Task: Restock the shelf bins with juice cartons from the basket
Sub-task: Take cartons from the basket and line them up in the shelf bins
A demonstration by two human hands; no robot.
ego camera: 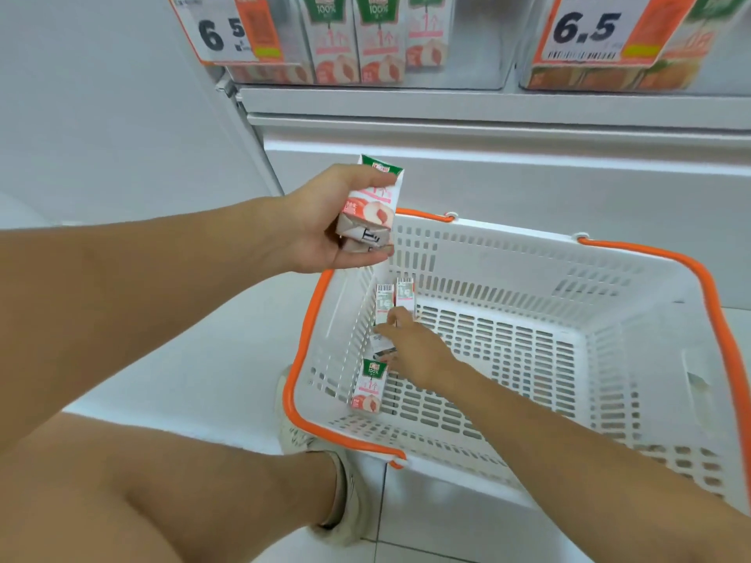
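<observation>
- The white shelf (487, 103) runs across the top. It holds clear bins (459, 67) with peach juice cartons (337, 42) standing in a row. The bin has an open gap to the right of that row, so there looks to be room for more.
- Two big price tags (227, 30) hang on the bin fronts. A carton going in must pass over the bin's front wall and miss the tags.
- The white basket (589, 278) with orange handles (302, 331) sits on the floor under the shelf. It is almost empty. A few cartons sit along its left wall.
- The basket walls are tall and full of slots. A hand should lift a carton straight up so no corner snags.
- The left hand (325, 229) is up above the basket's left corner. Its fingers are wrapped around a peach juice carton (372, 205), tipped so the folded bottom shows.
- The right hand (410, 351) is down in the basket. Its fingertips touch the cartons by the wall (390, 302). I cannot tell if it has one pinched yet.
- One more carton (367, 388) leans on the left wall, just beside the right hand's wrist.
- The cartons are small and I think light. They are stiff card boxes with flat sides, so holding two flat sides should work best.
- Squeezing too hard could dent one. The smooth sides might slip a little.
- A shoe (325, 461) is right by the basket's near corner.
</observation>
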